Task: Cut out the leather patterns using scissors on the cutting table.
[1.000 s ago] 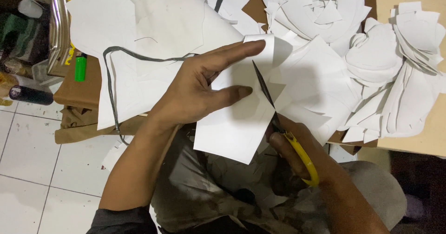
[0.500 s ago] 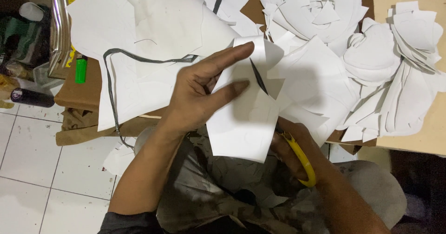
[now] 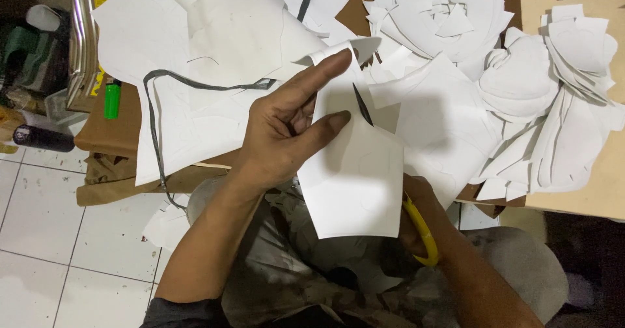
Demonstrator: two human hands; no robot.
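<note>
Head view: your left hand (image 3: 286, 139) pinches a smooth white sheet (image 3: 358, 171), fingers spread; your right hand (image 3: 416, 220) clasps yellow-handled scissors (image 3: 420, 233) cutting it.

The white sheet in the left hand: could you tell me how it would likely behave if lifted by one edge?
The white sheet probably flexes yet holds shape: its top corner curls, the rest stays flat under the left hand. Likely light, since fingertips steady it while the scissors cut.
</note>
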